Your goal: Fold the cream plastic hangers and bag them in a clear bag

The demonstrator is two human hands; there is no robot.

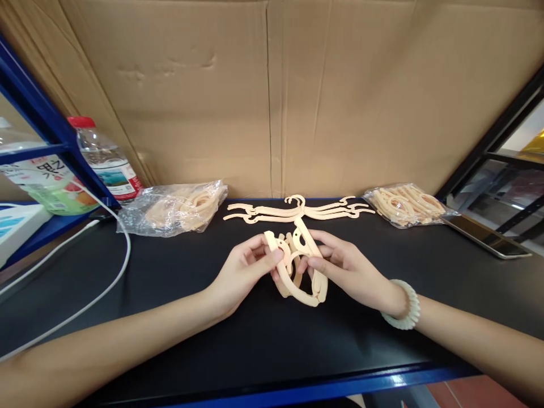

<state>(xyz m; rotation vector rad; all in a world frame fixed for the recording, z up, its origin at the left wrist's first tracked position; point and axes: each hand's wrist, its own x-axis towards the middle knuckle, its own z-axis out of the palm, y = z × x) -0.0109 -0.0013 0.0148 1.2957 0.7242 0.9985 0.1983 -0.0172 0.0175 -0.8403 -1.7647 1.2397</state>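
Between my two hands is a cream plastic folding hanger [300, 294], its arms partly folded and pointing up towards the back. My left hand [250, 263] pinches one arm of it between thumb and fingers. The other arm is gripped by my right hand [340, 263], which has a pale beaded bracelet at the wrist. More cream pieces show behind the front arms; whether they belong to the same hanger I cannot tell. Just beyond my hands, several unfolded hangers [276, 213] lie stacked on the black table [255, 351], their hooks towards the cardboard.
Clear bags of cream hangers lie at the back left [182, 207] and back right [403, 204]. A phone [488, 237] rests at the right. Bottles [108, 164] and a white cable [127, 249] are on the left. A cardboard wall [191, 102] closes off the back.
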